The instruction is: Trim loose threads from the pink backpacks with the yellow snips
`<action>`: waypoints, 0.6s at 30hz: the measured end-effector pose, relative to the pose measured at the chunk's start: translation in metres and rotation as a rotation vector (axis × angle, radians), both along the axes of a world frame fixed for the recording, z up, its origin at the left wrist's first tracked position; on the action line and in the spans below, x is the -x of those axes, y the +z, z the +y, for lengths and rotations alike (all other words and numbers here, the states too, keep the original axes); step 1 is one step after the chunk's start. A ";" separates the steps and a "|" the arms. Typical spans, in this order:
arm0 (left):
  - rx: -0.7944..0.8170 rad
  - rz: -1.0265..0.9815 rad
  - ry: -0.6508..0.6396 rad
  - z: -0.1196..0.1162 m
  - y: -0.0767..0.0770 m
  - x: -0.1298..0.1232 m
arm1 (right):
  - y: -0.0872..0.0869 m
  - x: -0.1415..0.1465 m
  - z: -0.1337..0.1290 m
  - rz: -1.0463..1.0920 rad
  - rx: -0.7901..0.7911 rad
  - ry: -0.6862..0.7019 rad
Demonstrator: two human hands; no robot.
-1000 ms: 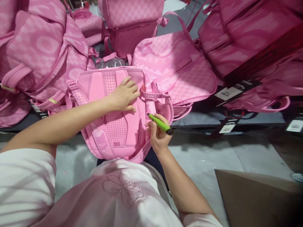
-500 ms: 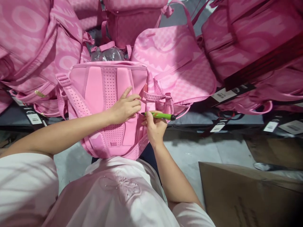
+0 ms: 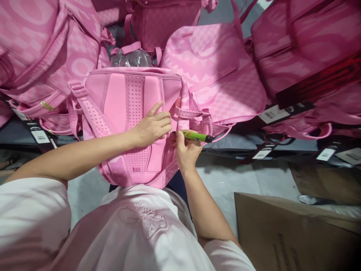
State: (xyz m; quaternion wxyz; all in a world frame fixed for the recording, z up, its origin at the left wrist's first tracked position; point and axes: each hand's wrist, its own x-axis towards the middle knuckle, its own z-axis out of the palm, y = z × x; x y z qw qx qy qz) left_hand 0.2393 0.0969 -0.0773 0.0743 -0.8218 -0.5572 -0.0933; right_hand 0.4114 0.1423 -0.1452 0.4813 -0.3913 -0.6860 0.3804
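A pink backpack leans toward me with its padded back panel facing up, its lower edge against my shirt. My left hand lies over the panel's right side, one finger stretched out. Its lower fingers are closed at the bag's side edge, apparently pinching the fabric; the thumb is mostly hidden. With thumb and fingers closed, my right hand grips a green pen with black ends. The pen's thin tip points left, close to my left fingertips at the edge. A shoulder strap bunches just above my right hand.
Another pink backpack lies right behind. More pink bags with tags stand at left, and others at right. Crumpled grey plastic sits behind the panel. A cardboard box stands on the floor at lower right.
The view has shifted slightly, so the backpack and both hands appear a little farther right. Both hands keep the same places on the bag, the pen still in my right.
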 end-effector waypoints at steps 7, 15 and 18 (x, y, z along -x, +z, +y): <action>-0.001 -0.029 0.012 0.000 -0.003 0.002 | 0.003 0.004 0.000 -0.058 -0.059 -0.017; -0.124 0.149 -0.032 -0.002 -0.007 0.003 | 0.017 0.004 0.002 -0.160 -0.041 -0.012; -0.157 0.157 -0.042 -0.002 -0.011 0.004 | 0.021 0.005 0.003 -0.175 -0.019 0.001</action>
